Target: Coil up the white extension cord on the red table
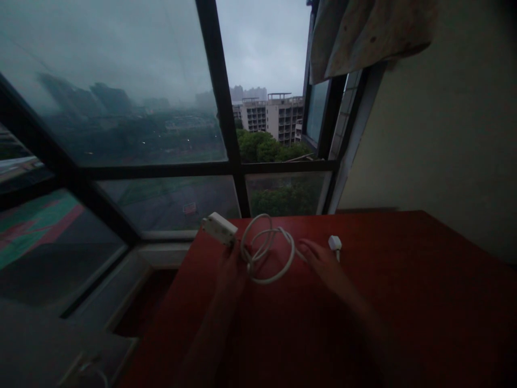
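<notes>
A white power strip [220, 228] juts up and to the left from my left hand [232, 264]. My left fingers are closed round its cord end and the near side of the loops. The white cord [291, 257] hangs in several loose loops between my hands, above the table. My right hand [321, 261] pinches the cord at the right side of the loops. Just beyond my right hand, the cord's white plug [334, 243] shows over the tabletop, with a short piece of cord below it.
Beneath my hands is a reddish-brown table [404, 264]. Its far edge meets a dark-framed window [238, 170], whose right pane stands open. Cloth [363, 37] hangs at the upper right, beside a pale wall [436, 129]. Left of the table the floor lies lower.
</notes>
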{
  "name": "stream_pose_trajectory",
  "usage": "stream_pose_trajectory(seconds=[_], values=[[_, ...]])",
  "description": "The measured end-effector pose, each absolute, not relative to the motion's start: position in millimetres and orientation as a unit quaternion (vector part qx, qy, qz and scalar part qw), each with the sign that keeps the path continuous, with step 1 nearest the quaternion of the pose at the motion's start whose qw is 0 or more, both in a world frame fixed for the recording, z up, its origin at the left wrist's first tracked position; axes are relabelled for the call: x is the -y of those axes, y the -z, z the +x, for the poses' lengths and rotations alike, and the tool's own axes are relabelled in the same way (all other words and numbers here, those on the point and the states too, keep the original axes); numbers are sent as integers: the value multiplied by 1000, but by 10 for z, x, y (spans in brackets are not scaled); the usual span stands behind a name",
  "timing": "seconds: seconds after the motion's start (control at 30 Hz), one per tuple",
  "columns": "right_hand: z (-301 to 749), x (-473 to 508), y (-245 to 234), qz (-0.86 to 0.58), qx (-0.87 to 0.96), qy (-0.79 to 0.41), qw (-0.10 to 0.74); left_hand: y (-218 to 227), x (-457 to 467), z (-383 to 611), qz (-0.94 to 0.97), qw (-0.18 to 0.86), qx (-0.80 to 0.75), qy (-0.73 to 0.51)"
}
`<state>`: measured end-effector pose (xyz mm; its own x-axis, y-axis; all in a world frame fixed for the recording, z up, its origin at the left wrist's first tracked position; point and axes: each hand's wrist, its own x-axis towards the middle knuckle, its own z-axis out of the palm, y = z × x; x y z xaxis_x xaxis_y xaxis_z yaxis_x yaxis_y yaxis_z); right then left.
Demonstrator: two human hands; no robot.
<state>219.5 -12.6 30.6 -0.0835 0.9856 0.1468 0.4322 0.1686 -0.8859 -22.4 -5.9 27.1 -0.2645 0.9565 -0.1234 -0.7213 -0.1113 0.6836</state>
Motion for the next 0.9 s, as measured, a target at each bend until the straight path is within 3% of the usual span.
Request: stream_pose_trajectory(seconds=[0.2,0.57,0.7,0.9], values=[[2573,108,-532,-510,646,-386,417,-289,-99,-642,108,550,-328,-761],[3035,48,-519,-582,461,-337,578,-303,-183,-891,174,296,-450,-824],[3042,32,-523,-617,449,-278,584,-342,-122,-827,286,197,-522,-779],[2950,-13,-428,-650,478,-166,567,-308,-9,-598,511,230,-595,-576]])
